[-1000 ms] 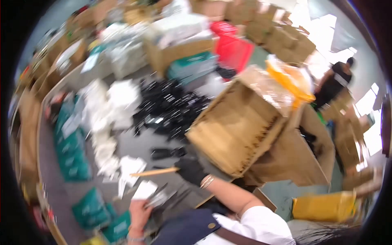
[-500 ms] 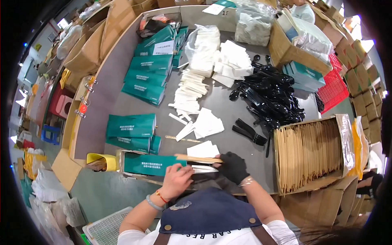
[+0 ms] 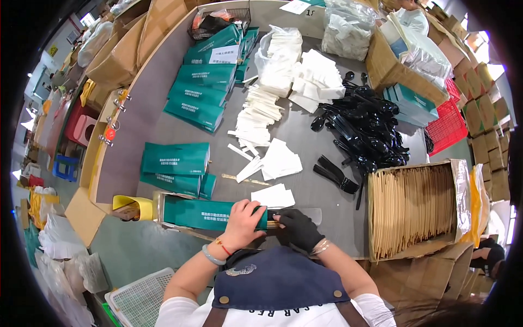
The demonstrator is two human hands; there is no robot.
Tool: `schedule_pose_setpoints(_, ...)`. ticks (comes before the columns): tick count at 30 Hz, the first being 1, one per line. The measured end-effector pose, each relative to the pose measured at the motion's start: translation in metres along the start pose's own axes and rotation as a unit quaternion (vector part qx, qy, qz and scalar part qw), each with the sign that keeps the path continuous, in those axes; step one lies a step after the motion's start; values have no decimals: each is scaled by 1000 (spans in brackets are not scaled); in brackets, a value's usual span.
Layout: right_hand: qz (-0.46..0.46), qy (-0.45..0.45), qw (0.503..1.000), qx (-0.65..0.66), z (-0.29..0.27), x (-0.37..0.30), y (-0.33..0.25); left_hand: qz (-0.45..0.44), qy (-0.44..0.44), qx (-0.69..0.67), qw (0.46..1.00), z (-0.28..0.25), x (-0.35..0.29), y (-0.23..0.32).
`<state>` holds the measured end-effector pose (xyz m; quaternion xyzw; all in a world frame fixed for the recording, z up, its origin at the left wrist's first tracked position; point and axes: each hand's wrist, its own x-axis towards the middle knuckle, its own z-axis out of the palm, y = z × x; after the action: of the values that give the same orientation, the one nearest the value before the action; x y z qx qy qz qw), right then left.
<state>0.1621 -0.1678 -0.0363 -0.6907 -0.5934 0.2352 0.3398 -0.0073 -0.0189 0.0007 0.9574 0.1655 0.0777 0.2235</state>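
Observation:
A green printed paper sleeve [image 3: 190,212] lies in a narrow open cardboard box [image 3: 158,210] at the table's near edge. My bare left hand [image 3: 246,222] grips the sleeve's right end, its fingers curled over the top. At that open end, my right hand [image 3: 297,228] in a black glove pinches the ends of wooden chopsticks [image 3: 273,224] and a dark utensil, most of whose length is hidden in the sleeve. A translucent strip [image 3: 311,215] shows beside the glove. White napkins [image 3: 272,196] lie just beyond my hands.
Black plastic spoons [image 3: 370,128] are heaped at right, with black forks [image 3: 335,174] nearer. A carton of wooden chopsticks [image 3: 414,212] stands at near right. Stacks of green sleeves [image 3: 177,158] lie at left; white packets [image 3: 256,117] fill the middle. Raised panels [image 3: 131,109] border the table.
The chopsticks have gone from lying across the sleeve's end to mostly inside it. My left hand has moved right onto that end; my gloved hand has shifted slightly left and nearer.

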Motion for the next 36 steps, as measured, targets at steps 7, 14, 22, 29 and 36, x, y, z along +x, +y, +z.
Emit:
schedule_pose_setpoints(7, 144, 7, 985, 98, 11, 2, -9, 32, -20, 22, 999, 9, 9, 3)
schedule_pose_setpoints(14, 43, 12, 987, -153, -27, 5, -14, 126, -17, 103, 987, -4, 25, 8)
schedule_pose_setpoints(22, 90, 78, 963, -241, -81, -6, -18, 99, -175, 136, 970, -82, 54, -27)
schedule_pose_setpoints(29, 156, -4, 953, -260, -79, -4, -34, -153, 73, 54, 984, -27, -7, -52)
schedule_pose_setpoints(36, 107, -37, 952, -285, -72, -1, -38, -268, 107, -24, 957, 24, -24, -36)
